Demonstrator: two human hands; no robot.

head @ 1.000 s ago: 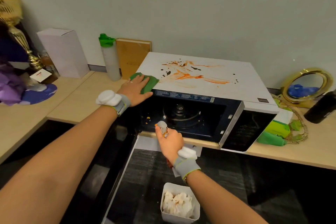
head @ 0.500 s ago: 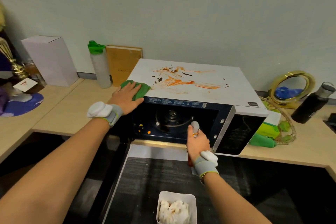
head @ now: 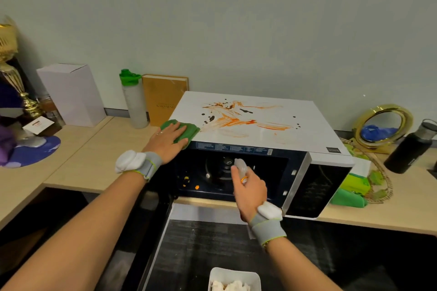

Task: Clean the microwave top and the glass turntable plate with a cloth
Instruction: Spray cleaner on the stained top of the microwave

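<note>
The white microwave top [head: 264, 139] carries orange smears and dark spots [head: 231, 118]. My left hand [head: 165, 139] lies flat on a green cloth [head: 190, 129] at the top's front-left corner. The door stands open. Inside the dark cavity I see the turntable area [head: 216, 173], but I cannot make out the glass plate clearly. Orange bits [head: 191, 183] lie on the cavity floor. My right hand [head: 250, 192] holds a small clear bottle with an orange ring [head: 240, 166] upright in front of the cavity.
Left of the microwave on the desk stand a green-capped bottle [head: 133, 99], a brown book [head: 163, 99], a white box [head: 71, 94] and a trophy [head: 14, 78]. To the right are a gold mirror [head: 383, 125], a black bottle [head: 411, 149] and green cloths [head: 350, 194]. A white tub of crumpled tissue [head: 234, 279] sits below.
My right hand has moved with the small bottle from the cavity's front-left edge rightward to its middle. My left hand has stayed on the green cloth.
</note>
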